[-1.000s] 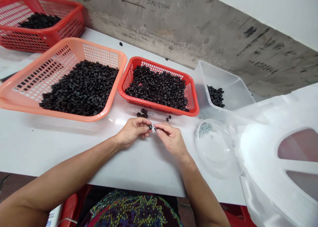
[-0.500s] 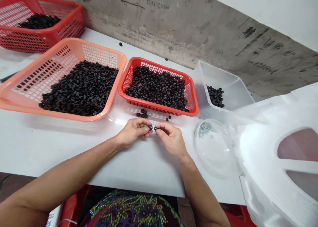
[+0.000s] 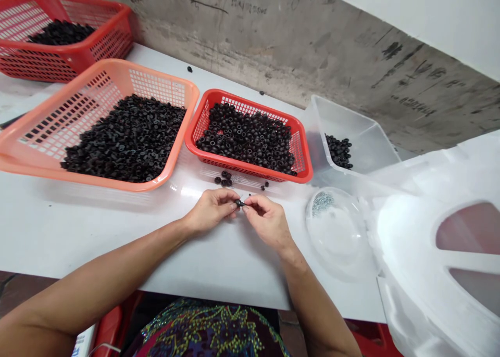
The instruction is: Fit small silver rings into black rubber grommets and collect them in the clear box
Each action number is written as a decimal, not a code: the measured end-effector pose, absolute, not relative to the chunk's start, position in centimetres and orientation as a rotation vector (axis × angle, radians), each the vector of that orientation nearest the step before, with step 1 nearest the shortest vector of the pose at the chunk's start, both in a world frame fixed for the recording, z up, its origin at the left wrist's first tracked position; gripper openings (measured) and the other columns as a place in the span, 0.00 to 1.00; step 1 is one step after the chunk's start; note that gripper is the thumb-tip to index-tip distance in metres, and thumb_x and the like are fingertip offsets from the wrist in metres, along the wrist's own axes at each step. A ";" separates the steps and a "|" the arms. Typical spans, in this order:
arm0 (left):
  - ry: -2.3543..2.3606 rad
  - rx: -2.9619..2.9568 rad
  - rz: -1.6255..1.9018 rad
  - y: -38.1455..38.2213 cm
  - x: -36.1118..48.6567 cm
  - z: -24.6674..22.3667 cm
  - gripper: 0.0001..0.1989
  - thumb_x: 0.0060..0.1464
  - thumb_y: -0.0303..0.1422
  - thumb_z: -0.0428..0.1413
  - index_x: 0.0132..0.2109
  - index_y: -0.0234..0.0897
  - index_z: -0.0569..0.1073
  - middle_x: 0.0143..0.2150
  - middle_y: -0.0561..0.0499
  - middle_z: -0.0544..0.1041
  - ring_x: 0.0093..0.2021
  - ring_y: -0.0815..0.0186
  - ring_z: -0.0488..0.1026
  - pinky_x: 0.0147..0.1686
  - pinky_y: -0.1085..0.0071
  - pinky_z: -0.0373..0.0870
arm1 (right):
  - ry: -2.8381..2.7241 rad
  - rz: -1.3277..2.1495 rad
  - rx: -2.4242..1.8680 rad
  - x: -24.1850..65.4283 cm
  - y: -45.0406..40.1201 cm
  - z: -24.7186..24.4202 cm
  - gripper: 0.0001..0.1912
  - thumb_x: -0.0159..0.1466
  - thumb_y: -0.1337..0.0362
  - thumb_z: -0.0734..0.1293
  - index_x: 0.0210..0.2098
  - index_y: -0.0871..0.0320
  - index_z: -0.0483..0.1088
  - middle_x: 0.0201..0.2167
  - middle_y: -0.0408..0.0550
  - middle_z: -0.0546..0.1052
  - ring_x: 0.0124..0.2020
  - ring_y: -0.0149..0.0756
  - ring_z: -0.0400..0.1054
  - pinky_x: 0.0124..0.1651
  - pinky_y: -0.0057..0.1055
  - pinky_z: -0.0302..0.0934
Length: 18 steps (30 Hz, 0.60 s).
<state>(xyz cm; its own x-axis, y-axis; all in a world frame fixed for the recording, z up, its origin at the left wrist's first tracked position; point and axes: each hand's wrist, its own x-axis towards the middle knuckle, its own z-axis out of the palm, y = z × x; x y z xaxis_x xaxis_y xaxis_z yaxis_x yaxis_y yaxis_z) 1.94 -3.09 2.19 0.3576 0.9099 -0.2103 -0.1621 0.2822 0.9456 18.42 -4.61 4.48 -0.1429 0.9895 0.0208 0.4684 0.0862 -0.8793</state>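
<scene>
Between thumb and fingers, my left hand (image 3: 213, 210) pinches a small round black plastic piece (image 3: 239, 203). My right hand (image 3: 269, 220) is closed on a smaller black piece whose shape is mostly hidden by the fingertips. The two pieces meet just in front of the red basket (image 3: 250, 167), which holds many black ring-like pieces (image 3: 246, 133). Several loose black pieces (image 3: 223, 180) lie on the table between my hands and that basket.
To the left stands an orange basket (image 3: 97, 177) of small black parts, with another red basket (image 3: 74, 60) behind it. On the right are a clear bin (image 3: 363, 138) with black pieces, a round clear dish (image 3: 336, 232) with tiny silvery bits, and a white plastic form (image 3: 410, 232).
My hands have come together, so the piece in the right hand now touches the one in the left. The baskets have stayed in place.
</scene>
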 end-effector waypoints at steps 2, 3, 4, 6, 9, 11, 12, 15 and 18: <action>0.948 1.053 0.870 -3.2 2.0 2.1 0.10 0.47 0.29 0.56 0.39 0.32 0.73 0.27 0.52 0.74 0.25 0.70 0.70 0.28 0.72 0.66 | -1.793 0.874 -1.436 18.4 -4.7 4.3 0.03 0.58 0.68 0.64 0.32 0.57 0.71 0.26 0.43 0.73 0.27 0.31 0.66 0.32 0.28 0.62; 0.956 1.078 0.871 -3.2 2.0 2.0 0.09 0.47 0.29 0.56 0.39 0.32 0.73 0.27 0.52 0.73 0.25 0.71 0.69 0.28 0.72 0.66 | -1.841 0.810 -1.422 18.4 -4.8 4.3 0.04 0.58 0.68 0.64 0.32 0.57 0.71 0.27 0.44 0.74 0.28 0.32 0.67 0.33 0.29 0.63; 0.962 1.110 0.874 -3.2 2.0 2.0 0.09 0.48 0.28 0.55 0.39 0.32 0.74 0.27 0.52 0.73 0.25 0.71 0.69 0.29 0.72 0.66 | -1.885 0.753 -1.405 18.4 -4.8 4.3 0.04 0.58 0.69 0.64 0.32 0.57 0.71 0.27 0.44 0.74 0.28 0.32 0.67 0.34 0.29 0.63; 0.978 1.193 0.876 -3.3 2.0 1.9 0.10 0.49 0.28 0.53 0.39 0.33 0.75 0.29 0.51 0.74 0.26 0.71 0.69 0.30 0.72 0.67 | -1.951 0.671 -1.371 18.2 -4.9 4.4 0.06 0.59 0.70 0.63 0.33 0.57 0.71 0.29 0.46 0.75 0.30 0.33 0.68 0.36 0.30 0.63; 1.022 1.331 0.873 -3.4 1.9 1.7 0.12 0.51 0.28 0.51 0.42 0.33 0.76 0.34 0.48 0.77 0.29 0.70 0.70 0.33 0.71 0.69 | -2.003 0.612 -1.352 18.0 -5.2 4.6 0.08 0.59 0.71 0.61 0.34 0.58 0.72 0.30 0.47 0.75 0.32 0.34 0.69 0.37 0.30 0.64; 1.032 1.400 0.874 -3.5 1.8 1.6 0.13 0.52 0.29 0.50 0.43 0.34 0.76 0.38 0.47 0.78 0.32 0.69 0.71 0.35 0.70 0.70 | -2.001 0.597 -1.351 17.9 -5.3 4.7 0.09 0.59 0.72 0.61 0.34 0.58 0.72 0.30 0.47 0.75 0.32 0.33 0.69 0.38 0.30 0.64; 1.026 1.424 0.875 -3.5 1.8 1.5 0.14 0.52 0.29 0.50 0.43 0.34 0.76 0.39 0.46 0.78 0.34 0.68 0.72 0.36 0.69 0.70 | -1.989 0.600 -1.355 17.9 -5.3 4.6 0.09 0.59 0.72 0.61 0.34 0.59 0.72 0.30 0.47 0.76 0.31 0.33 0.69 0.37 0.30 0.64; 1.000 1.462 0.856 -3.6 1.8 1.5 0.14 0.53 0.30 0.50 0.44 0.35 0.76 0.41 0.46 0.78 0.33 0.68 0.72 0.36 0.69 0.71 | -1.912 0.673 -1.390 18.1 -5.2 4.4 0.08 0.58 0.72 0.61 0.32 0.58 0.73 0.29 0.46 0.76 0.30 0.32 0.69 0.35 0.28 0.64; 0.998 1.456 0.820 -3.7 1.8 1.7 0.14 0.52 0.29 0.50 0.44 0.34 0.76 0.39 0.47 0.79 0.29 0.70 0.71 0.33 0.70 0.71 | -1.811 0.865 -1.431 18.4 -4.9 4.3 0.07 0.56 0.71 0.62 0.29 0.59 0.72 0.25 0.44 0.75 0.27 0.30 0.67 0.30 0.26 0.62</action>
<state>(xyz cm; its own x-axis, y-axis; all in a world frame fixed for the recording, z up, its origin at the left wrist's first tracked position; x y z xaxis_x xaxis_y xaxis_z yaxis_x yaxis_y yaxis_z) 1.75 -3.70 1.69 0.3982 0.9161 -0.0465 0.1321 -0.0071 0.9912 18.36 -4.87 4.32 -0.1795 0.9789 0.0977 0.5393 0.1810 -0.8224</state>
